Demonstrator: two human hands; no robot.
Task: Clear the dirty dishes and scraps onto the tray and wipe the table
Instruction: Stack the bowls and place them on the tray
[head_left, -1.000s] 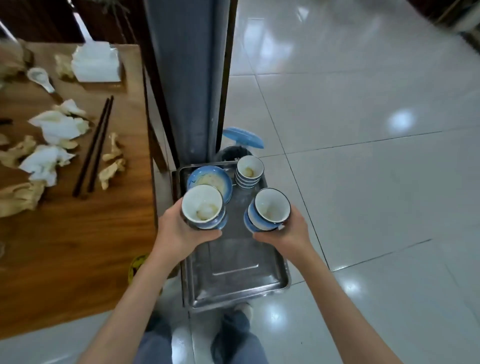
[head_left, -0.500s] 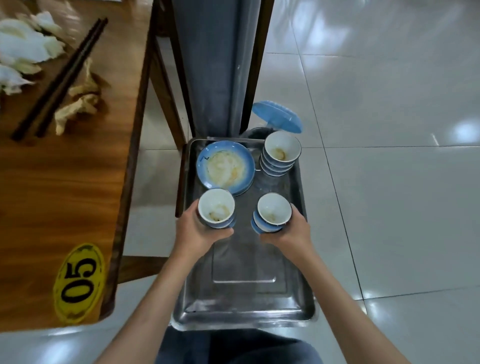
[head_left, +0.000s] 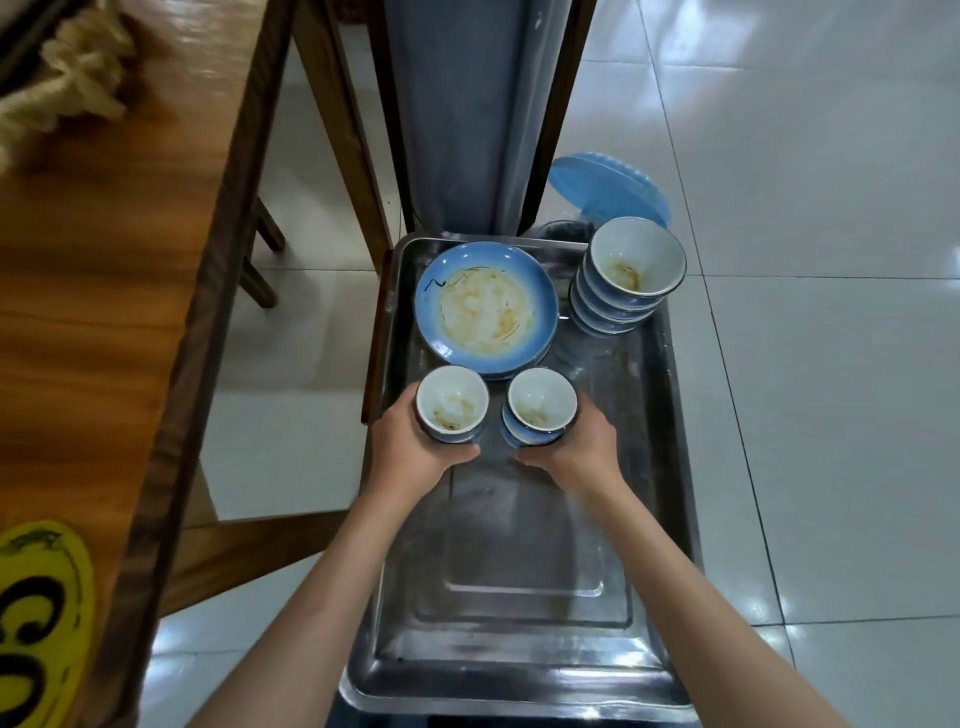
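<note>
Hands are gripping dirty bowls over the tray (head_left: 524, 597): the left hand (head_left: 410, 457) is curling round a left bowl (head_left: 452, 402), the right hand (head_left: 582, 447) round a small stack (head_left: 540, 408). A plate (head_left: 485, 306) and taller bowl pile (head_left: 631, 273) are sitting at the far end.
</note>
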